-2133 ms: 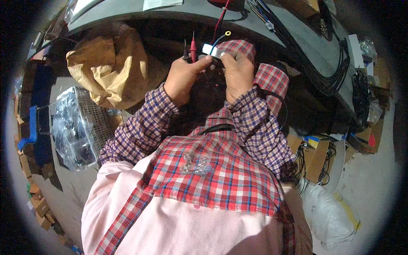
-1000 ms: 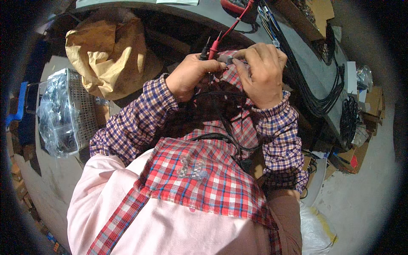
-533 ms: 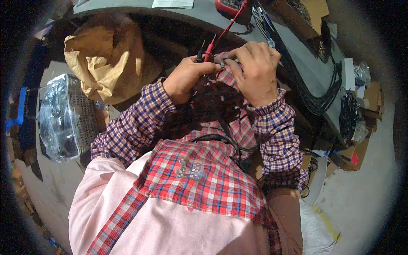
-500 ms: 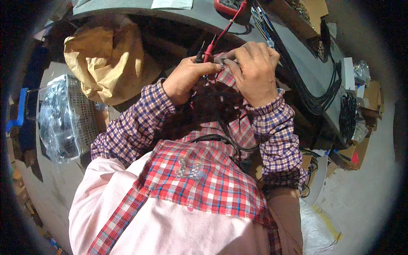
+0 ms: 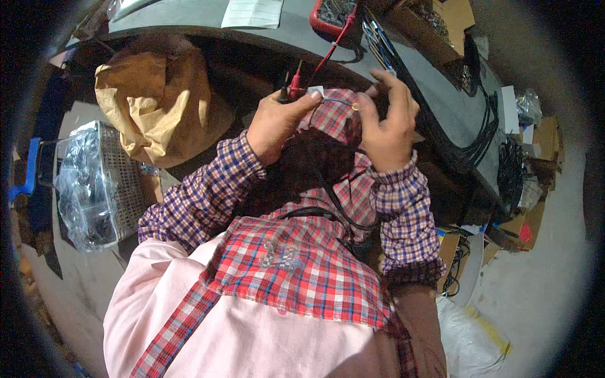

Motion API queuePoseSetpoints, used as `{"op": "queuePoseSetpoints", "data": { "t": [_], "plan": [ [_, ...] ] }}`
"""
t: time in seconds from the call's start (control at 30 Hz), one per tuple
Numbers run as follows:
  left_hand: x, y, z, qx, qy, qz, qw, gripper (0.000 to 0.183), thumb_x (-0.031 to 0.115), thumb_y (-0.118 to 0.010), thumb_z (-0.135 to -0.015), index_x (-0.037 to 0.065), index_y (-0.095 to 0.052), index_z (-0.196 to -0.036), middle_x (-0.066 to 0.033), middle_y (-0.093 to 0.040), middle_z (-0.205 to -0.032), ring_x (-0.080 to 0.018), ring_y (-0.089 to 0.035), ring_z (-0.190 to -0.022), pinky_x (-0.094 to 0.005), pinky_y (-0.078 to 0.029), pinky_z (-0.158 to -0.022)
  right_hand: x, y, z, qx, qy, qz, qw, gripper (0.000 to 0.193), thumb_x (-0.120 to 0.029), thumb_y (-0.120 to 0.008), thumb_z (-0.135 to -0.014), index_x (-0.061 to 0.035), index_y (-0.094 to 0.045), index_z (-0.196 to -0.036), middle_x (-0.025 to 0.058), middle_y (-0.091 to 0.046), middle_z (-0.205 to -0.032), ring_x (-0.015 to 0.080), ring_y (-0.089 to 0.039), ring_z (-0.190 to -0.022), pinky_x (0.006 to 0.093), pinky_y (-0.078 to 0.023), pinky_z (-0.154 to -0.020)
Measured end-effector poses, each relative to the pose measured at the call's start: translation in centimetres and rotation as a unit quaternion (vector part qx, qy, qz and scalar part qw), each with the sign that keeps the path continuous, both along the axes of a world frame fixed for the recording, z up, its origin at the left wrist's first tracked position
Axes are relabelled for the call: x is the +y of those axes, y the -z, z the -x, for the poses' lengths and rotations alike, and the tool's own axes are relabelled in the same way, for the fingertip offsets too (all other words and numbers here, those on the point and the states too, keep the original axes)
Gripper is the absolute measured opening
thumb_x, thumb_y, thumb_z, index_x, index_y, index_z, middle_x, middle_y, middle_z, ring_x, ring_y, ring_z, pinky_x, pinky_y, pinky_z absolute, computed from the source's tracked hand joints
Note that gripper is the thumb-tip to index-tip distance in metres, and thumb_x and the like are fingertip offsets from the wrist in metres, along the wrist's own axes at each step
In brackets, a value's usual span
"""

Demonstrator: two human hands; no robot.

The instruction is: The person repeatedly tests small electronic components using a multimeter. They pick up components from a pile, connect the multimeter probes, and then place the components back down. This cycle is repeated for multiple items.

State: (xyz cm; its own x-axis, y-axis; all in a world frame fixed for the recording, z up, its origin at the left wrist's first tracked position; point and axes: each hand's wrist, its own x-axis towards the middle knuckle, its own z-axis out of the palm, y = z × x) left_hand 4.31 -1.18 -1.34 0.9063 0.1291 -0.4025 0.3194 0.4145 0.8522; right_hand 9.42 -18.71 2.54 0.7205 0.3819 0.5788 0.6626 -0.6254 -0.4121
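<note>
My left hand (image 5: pixel 271 126) is closed around a red test probe (image 5: pixel 294 85) and a black test probe (image 5: pixel 284 94), their metal tips pointing up. Between its thumb and fingers also sits a small white connector (image 5: pixel 316 91). From this connector a thin blue wire (image 5: pixel 337 101) runs right to a small brass-coloured ring end (image 5: pixel 355 106), right beside the thumb of my right hand (image 5: pixel 387 129). That hand's thumb and forefinger are apart; its other fingers are partly hidden. A black cable (image 5: pixel 331 195) hangs down over my checked apron.
A red multimeter (image 5: pixel 332 17) lies on the grey table (image 5: pixel 290 16) near a paper sheet (image 5: pixel 252 12). Black cables (image 5: pixel 441 126) drape along the table's right side. A brown paper bag (image 5: pixel 154 104) and a basket with plastic bags (image 5: pixel 116 183) are at left.
My right hand has moved away from my left and its fingers have spread, so the blue wire and ring end now show. The left hand has shifted slightly left with the probes.
</note>
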Motion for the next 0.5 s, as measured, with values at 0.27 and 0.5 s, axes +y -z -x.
{"op": "queuePoseSetpoints", "data": {
  "t": [0.27, 0.5],
  "plan": [
    [0.9, 2.7, -0.7, -0.019, -0.016, 0.005, 1.000, 0.020, 0.024, -0.066, -0.087, 0.004, -0.064, -0.088, 0.0026, -0.056, -0.069, -0.0064, -0.048, -0.056, -0.0223, -0.037, -0.050, -3.3, 1.6, 5.0, 0.079, -0.035, 0.115, 0.990, 0.019, -0.013, -0.062, -0.081, -0.0081, -0.061, -0.099, 0.0091, -0.060, -0.092, 0.0274, -0.055, -0.090, 0.0388, -0.039, -0.081],
    [3.9, 3.7, -0.9, -0.033, 0.061, -0.006, 0.998, 0.018, 0.018, -0.062, -0.089, 0.001, -0.062, -0.095, -0.0069, -0.067, -0.079, -0.0108, -0.061, -0.063, -0.0230, -0.049, -0.054, 1.2, 3.0, 6.3, 0.057, -0.115, 0.123, 0.984, 0.030, -0.011, -0.066, -0.077, -0.0081, -0.061, -0.107, 0.0082, -0.060, -0.102, 0.0269, -0.054, -0.100, 0.0406, -0.039, -0.090]
  ]
}}
